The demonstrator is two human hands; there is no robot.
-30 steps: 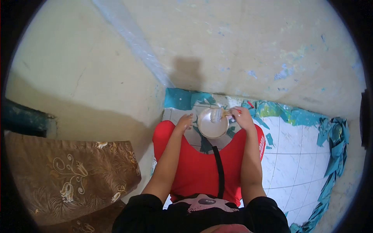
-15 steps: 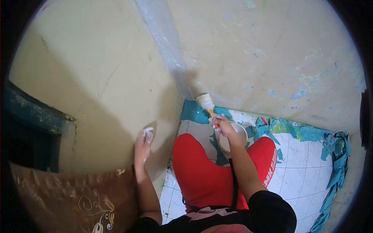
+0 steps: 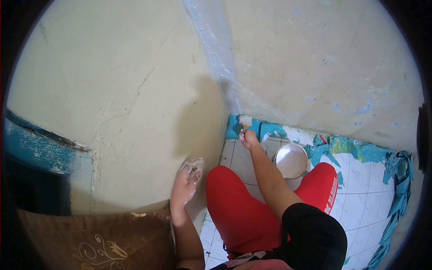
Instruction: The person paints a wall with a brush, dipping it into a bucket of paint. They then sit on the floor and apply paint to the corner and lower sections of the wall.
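My right hand [image 3: 247,139] is closed round the handle of a paintbrush [image 3: 245,120]. The brush's pale bristles are at the foot of the corner, by a teal strip [image 3: 233,127]. Above them, a shiny whitish band [image 3: 211,42] runs up the corner between the two walls. Smeared with white, my left hand [image 3: 188,177] is beside the left wall [image 3: 135,90], thumb apart from the fingers; nothing can be made out in it. A round bucket [image 3: 275,161] with whitish contents stands on the floor near my right forearm.
Torn teal pieces [image 3: 398,193] lie along the edges of the white tiled floor [image 3: 355,207]. A small red object [image 3: 323,139] is near the right wall [image 3: 324,67]. At the lower left are a brown patterned cloth [image 3: 90,243] and a worn blue frame [image 3: 40,146].
The brush has gone from the wall's lower edge down to the corner's foot. My left hand has opened its fingers and sits lower against the wall. The camera view has shifted, showing more of the bucket.
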